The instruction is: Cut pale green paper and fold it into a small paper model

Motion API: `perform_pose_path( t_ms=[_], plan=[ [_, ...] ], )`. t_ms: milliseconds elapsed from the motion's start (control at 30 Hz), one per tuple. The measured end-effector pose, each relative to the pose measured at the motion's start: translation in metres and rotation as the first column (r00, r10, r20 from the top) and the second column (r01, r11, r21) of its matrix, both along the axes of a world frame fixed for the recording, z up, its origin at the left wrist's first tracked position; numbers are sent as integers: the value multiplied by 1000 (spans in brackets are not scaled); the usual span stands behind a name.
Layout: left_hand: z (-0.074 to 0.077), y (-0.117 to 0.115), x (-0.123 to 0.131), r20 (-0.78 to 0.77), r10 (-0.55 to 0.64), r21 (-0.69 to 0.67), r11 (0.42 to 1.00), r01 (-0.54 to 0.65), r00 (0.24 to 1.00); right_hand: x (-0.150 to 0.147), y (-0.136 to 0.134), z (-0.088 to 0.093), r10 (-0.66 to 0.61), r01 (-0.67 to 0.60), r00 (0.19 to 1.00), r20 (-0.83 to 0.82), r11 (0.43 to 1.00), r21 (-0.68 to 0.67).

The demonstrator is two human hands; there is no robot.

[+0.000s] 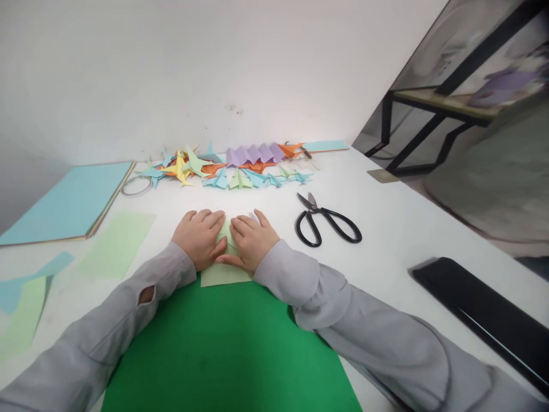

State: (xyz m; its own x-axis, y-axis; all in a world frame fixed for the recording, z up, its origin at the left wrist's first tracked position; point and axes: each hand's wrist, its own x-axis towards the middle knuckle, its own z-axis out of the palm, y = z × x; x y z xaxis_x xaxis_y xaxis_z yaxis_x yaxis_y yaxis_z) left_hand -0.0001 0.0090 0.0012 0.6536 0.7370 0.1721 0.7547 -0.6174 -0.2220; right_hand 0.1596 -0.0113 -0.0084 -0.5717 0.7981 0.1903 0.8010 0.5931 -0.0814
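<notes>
Left hand (201,237) and right hand (254,240): both palm down, side by side, fingers loosely extended, pressing on a pale green paper (226,276) with visible fold lines. Thumbs point inward, nearly meeting. Can't tell whether any paper edge is pinched, fingers cover it. Paper sits at the far edge of a large dark green sheet (227,349), centre of the white table (386,246). Gray sleeves on both arms, left one with a slit near the cuff.

Left to right: blue scrap (11,292) and light green strip (26,317) overlapping, near the left sleeve. Stack of colored sheets (71,200) behind them, blue on top. Flat light green sheet (118,243) between stack and left hand. Thin ring (136,193), maybe a tape roll, by the stack's corner. Then a yellow folded piece (176,167) in a cluster with orange, blue and green ones, along the wall. Purple pleated paper (255,154) right of that, small blue and green folded pieces in front. Scissors (315,210), black handles, blades slightly apart, right of right hand. Blue strip (326,146) at the back. Long glossy black object (484,320) near the table's right edge. Black-framed rack (433,109) beyond, blurry.
</notes>
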Motion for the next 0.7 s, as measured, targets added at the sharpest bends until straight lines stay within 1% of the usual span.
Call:
perform_pose_path(
  t_ms=[100,167,267,300,433,500,633,700],
  plan=[
    [0,0,0,23,35,-18,999,-34,999,2,-6,-1,20,-20,1000,-18,1000,20],
    [-2,2,-1,87,104,-47,994,-100,991,4,-11,-2,12,-11,999,-49,1000,29],
    [-7,5,-2,208,226,-93,973,-211,952,6,-15,-5,-36,38,991,-130,999,13],
    [-8,6,-3,232,232,-106,972,-212,945,6,-15,-5,-51,53,986,-158,999,5],
    [-16,6,-3,332,173,-129,982,-137,927,7,-11,-8,-106,103,968,-229,994,-25],
    [-17,6,-3,387,183,-150,980,-133,904,6,-9,-8,-156,147,953,-258,988,-52],
    [-14,5,0,471,200,-196,973,-119,859,2,-6,-7,-264,219,904,-337,961,-168],
    [-8,2,4,511,264,-254,956,-150,818,-2,-7,-5,-355,284,863,-360,930,-236]
  ],
)
